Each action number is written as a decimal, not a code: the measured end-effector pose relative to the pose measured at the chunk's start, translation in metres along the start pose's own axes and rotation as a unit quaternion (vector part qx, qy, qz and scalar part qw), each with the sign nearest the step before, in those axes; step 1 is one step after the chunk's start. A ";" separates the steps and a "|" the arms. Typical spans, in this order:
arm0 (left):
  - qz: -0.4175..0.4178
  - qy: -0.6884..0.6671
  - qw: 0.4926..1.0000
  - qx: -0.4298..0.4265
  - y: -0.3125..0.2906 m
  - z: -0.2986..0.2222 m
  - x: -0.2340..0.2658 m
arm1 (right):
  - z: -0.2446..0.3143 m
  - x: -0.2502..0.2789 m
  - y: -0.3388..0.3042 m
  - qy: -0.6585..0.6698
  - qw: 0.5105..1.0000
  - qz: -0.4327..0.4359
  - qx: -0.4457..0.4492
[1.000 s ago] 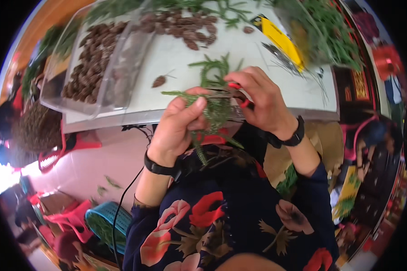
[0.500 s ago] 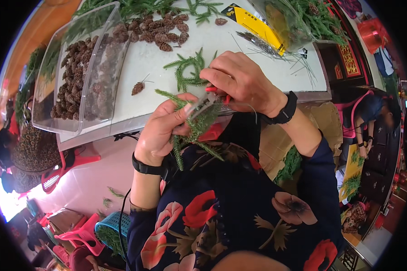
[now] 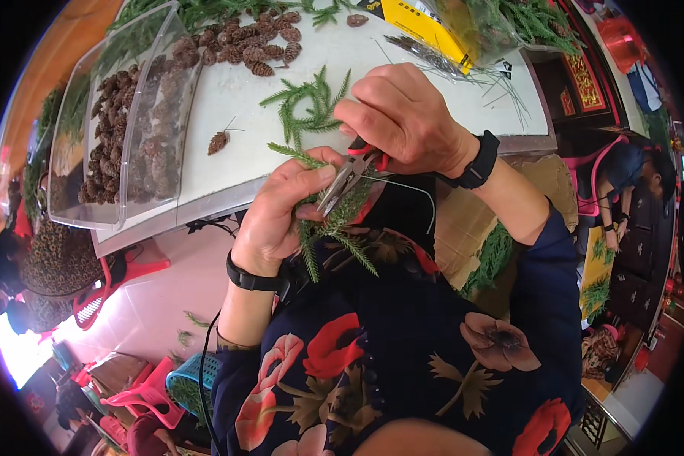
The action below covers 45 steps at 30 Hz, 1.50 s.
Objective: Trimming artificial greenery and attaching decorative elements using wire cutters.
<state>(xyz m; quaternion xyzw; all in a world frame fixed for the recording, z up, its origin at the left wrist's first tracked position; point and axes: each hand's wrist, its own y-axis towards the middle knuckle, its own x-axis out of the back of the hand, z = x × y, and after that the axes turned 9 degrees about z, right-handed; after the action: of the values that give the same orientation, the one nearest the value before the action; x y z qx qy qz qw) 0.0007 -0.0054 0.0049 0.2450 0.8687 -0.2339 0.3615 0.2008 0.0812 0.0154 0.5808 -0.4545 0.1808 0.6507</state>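
Note:
My left hand (image 3: 270, 216) is closed around a green artificial pine sprig (image 3: 349, 245), its needled branches hanging below my fingers. Red-handled pliers (image 3: 345, 185) are gripped in my right hand (image 3: 406, 114), their metal jaws pointing down-left across the sprig beside my left thumb. A thin pale wire (image 3: 432, 205) runs out rightward from near the jaws and curves down. Whether the jaws pinch the wire cannot be made out. Just beyond my hands, a curled pine sprig (image 3: 311, 121) lies on the white table (image 3: 232, 167).
A clear plastic bin (image 3: 125, 144) of pine cones stands at the left, with loose cones (image 3: 254, 42) beyond it. One wired cone (image 3: 218, 142) lies nearer. At the far right are yellow packaging (image 3: 433, 34) and cut wires (image 3: 505, 91). Other people work at both sides.
The pliers have turned steeper and show more of their jaws. My right hand has lifted slightly. The table and its things have shifted a little left and up in the view.

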 end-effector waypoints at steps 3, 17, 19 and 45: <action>0.009 0.034 0.999 -0.022 0.003 0.002 0.001 | -0.001 -0.001 -0.003 -0.007 1.000 -0.003 -0.007; -0.054 0.124 0.989 -0.066 0.004 0.003 -0.015 | 0.004 0.011 -0.017 0.046 0.991 0.089 -0.088; -0.017 0.132 0.984 -0.117 0.005 0.006 -0.011 | 0.012 0.012 -0.020 0.107 0.980 0.105 -0.129; -0.086 0.240 0.957 -0.137 0.009 0.016 -0.026 | 0.025 0.022 -0.035 0.231 0.939 0.129 -0.220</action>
<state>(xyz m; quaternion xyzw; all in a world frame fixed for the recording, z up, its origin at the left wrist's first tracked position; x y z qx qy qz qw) 0.0300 -0.0145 0.0120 0.1667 0.9714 -0.0770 0.1508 0.2291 0.0423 0.0098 0.3022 -0.3906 0.2881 0.8204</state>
